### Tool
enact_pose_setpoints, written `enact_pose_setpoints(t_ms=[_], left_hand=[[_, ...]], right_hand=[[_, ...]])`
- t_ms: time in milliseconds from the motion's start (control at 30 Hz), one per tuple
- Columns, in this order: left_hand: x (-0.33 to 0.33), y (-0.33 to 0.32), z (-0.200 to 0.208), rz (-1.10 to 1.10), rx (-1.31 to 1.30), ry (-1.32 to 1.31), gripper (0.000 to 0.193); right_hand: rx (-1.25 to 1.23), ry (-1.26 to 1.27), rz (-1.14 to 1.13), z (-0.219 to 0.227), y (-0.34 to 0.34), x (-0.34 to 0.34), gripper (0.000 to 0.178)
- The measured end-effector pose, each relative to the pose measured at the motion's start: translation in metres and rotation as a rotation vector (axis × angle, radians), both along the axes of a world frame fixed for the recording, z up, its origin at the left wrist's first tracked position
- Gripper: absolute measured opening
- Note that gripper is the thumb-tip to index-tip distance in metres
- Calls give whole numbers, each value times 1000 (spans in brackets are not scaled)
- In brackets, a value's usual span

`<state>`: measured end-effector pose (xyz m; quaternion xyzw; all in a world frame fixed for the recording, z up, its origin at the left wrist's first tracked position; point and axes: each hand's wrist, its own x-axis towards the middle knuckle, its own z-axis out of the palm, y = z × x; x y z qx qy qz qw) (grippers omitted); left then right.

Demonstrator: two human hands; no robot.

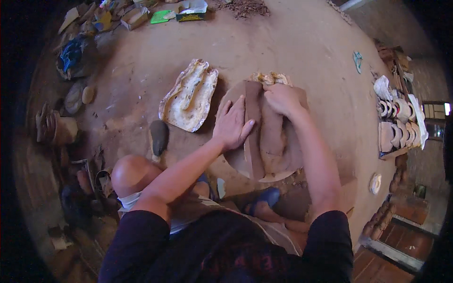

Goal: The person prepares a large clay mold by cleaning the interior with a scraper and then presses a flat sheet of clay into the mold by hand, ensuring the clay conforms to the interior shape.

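Earthen floor (325, 52): brown and dusty, it carried the work directly, which probably kept everything low and within arm's reach.
Dark shirt (226, 245): dull reddish lettering crossed its front, too dim to read with confidence.
Round board (278, 178): it lay under both hands, its pale rim showing at the near edge, likely placed so either arm could work across it.
Mould (188, 96): this cream, ragged-edged, hollowed piece lay face up just left of the board, apparently parked close by.
Clay strip (253, 137): long, straight and brown, it ran lengthwise over the board between the hands, beside a rounded clay mass (272, 134).
Left hand (232, 123): its grip was spread nearly flat along the strip's left side, closed round nothing, seemingly as a steady.
Right hand (282, 99): its grip curled down at the clay's far end; whether it pinched any could not be told.
Paddle (159, 137): dark and rounded, it lay below the mould.
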<state>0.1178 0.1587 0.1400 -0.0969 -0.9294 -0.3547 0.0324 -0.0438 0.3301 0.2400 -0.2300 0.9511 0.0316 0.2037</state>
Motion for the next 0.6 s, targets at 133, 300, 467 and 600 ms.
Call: enact_pose_setpoints(t_ms=[133, 300, 467, 600], left_hand=[[-2, 0, -2, -3, 63, 27, 87], [-2, 0, -1, 27, 48, 17, 88], [1, -2, -1, 23, 55, 33, 86], [-4, -1, -8, 15, 6, 96, 85]], right_hand=[[-39, -67, 23, 2, -7, 2, 38], [74, -186, 153, 7, -11, 3, 40], [83, -178, 122, -8, -8, 23, 33], [-256, -22, -95, -23, 5, -33, 32]])
